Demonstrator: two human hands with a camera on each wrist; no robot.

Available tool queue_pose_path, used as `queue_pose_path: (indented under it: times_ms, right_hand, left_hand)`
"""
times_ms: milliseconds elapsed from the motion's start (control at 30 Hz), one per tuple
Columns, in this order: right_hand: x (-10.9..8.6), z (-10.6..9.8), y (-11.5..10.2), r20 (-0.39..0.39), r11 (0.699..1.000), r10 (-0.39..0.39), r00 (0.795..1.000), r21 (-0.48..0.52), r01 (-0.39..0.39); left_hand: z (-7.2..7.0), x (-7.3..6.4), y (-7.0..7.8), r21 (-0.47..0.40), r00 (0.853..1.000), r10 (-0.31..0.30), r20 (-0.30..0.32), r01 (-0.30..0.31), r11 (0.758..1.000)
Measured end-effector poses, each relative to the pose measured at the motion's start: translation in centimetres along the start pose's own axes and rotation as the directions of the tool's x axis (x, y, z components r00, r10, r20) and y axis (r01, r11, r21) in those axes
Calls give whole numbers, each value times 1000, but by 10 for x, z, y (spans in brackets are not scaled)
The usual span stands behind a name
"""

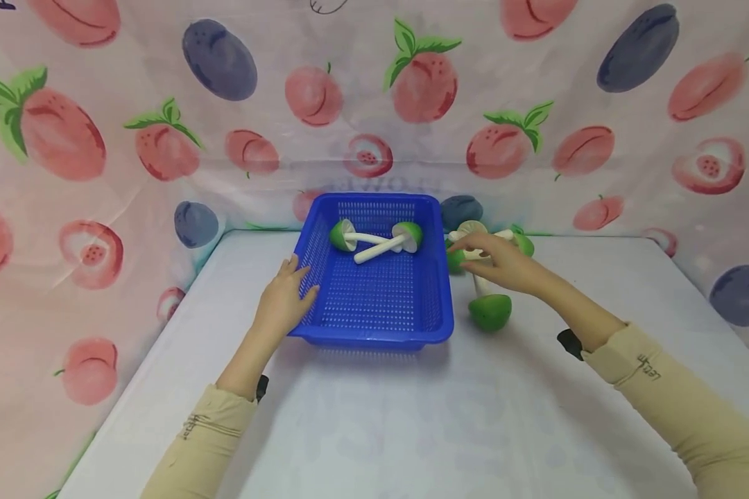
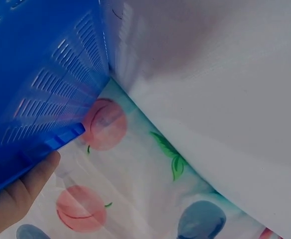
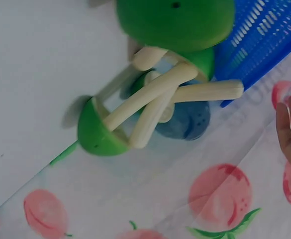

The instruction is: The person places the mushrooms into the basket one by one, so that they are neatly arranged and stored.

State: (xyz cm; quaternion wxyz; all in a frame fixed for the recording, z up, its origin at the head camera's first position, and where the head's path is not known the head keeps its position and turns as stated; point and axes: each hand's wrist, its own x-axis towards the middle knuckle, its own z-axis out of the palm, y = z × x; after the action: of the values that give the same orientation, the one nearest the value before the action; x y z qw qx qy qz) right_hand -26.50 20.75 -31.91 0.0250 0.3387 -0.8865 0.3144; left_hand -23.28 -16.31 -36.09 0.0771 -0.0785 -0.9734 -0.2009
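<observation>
A blue plastic basket [image 1: 374,335] with slotted walls stands on the white table. My left hand [image 1: 279,298] holds its left rim, with the thumb toward the inside; the left wrist view shows a fingertip [image 2: 51,160] against the rim. Two toy mushrooms lie crossed in the basket, one with its green cap to the right [image 1: 411,237], the other with its cap to the left [image 1: 340,237]. My right hand [image 1: 505,263] hovers over several more mushrooms [image 3: 152,97] piled right of the basket, its fingers bent slightly and nothing seen between them. It partly hides the pile.
One mushroom's green cap [image 1: 489,312] points toward the table's front. A fruit-print cloth [image 1: 362,90] hangs behind the table [image 1: 374,430] and down its left side. The basket's back edge stands close to the cloth.
</observation>
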Motion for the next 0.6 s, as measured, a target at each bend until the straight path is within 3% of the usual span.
queue_pose_path:
  times_ms: [233, 467, 600]
  right_hand:
    - [-23, -16, 13, 86, 988, -104, 991, -105, 113]
    - [-42, -20, 26, 62, 985, -69, 996, -153, 78]
    - [-47, -16, 35, 87, 974, -70, 994, -210, 87]
  left_hand:
    - [-2, 1, 3, 3, 1000, 8, 4, -8, 1000]
    - [-3, 1, 2, 6, 1000, 1, 10, -1, 1000]
    - [-1, 0, 1, -8, 1000, -11, 17, 11, 1000]
